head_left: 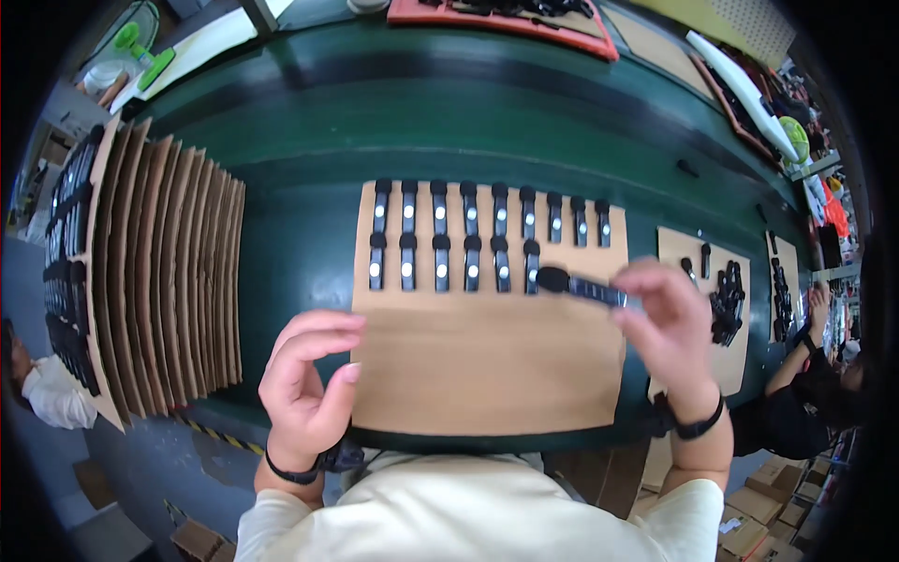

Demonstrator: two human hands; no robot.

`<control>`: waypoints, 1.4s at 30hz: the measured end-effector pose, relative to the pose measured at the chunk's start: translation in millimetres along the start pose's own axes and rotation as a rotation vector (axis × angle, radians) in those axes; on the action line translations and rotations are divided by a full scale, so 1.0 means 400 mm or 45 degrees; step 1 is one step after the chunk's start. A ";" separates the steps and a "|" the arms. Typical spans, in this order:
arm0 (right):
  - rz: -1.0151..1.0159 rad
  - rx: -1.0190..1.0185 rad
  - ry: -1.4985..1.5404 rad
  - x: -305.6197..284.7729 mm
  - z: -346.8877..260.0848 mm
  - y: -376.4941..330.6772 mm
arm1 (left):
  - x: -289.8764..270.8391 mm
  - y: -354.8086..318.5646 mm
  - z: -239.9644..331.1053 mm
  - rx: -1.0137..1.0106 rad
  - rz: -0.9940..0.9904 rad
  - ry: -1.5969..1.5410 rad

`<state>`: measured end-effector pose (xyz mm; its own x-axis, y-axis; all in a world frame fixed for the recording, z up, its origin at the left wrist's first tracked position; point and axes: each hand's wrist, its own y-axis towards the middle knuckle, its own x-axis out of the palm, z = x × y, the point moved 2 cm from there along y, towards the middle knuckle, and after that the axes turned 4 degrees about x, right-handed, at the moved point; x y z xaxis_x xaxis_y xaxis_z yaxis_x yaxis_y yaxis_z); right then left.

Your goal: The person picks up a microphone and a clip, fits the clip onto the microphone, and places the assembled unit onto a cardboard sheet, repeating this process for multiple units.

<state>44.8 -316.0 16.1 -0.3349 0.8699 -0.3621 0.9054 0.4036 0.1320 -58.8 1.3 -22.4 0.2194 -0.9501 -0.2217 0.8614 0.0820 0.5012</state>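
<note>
placement looks in hand, the right hand [665,323] pinching a black foam-headed device [584,288] over the cardboard sheet's [487,365] three o'clock side, the left hand [311,386] open and empty, the next move probably calling for squaring it with the lower row [442,267].

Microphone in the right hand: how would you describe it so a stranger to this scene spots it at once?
In the middle of the green table lies a cardboard sheet bearing two rows of black microphones. By the shorter row's right end, the right hand holds another microphone. Unlike those rows, it lies crosswise, foam tip pointing left.
</note>
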 end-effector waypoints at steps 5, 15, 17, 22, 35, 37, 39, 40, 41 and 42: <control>-0.075 -0.136 0.166 0.109 -0.028 -0.124 | 0.073 0.054 0.064 0.125 -0.449 -0.029; 0.051 -0.330 0.145 0.221 -0.011 -0.165 | 0.094 -0.021 0.057 0.041 -0.545 -0.140; 0.040 -0.337 0.157 0.230 -0.007 -0.167 | 0.098 -0.031 0.062 0.017 -0.505 -0.152; 0.026 -0.377 0.146 0.246 -0.009 -0.167 | 0.107 -0.046 0.062 0.080 -0.479 -0.092; 0.043 -0.363 0.159 0.252 -0.012 -0.167 | 0.117 -0.043 0.047 0.145 -0.480 -0.123; 0.047 -0.364 0.163 0.251 -0.011 -0.167 | 0.118 -0.042 0.047 0.121 -0.469 -0.133; 0.052 -0.368 0.170 0.251 -0.008 -0.167 | 0.122 -0.040 0.050 0.108 -0.466 -0.139; 0.054 -0.366 0.170 0.253 -0.005 -0.166 | 0.125 -0.035 0.055 0.088 -0.476 -0.134; 0.058 -0.384 0.172 0.254 -0.002 -0.165 | 0.128 -0.030 0.061 0.068 -0.487 -0.129; 0.063 -0.402 0.174 0.256 0.002 -0.165 | 0.131 -0.028 0.063 0.048 -0.497 -0.124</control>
<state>-49.1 -253.6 -30.4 -0.3438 0.9119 -0.2242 0.8029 0.4093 0.4333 -68.6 -56.8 -18.7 -0.1668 -0.9319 -0.3222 0.8537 -0.3000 0.4257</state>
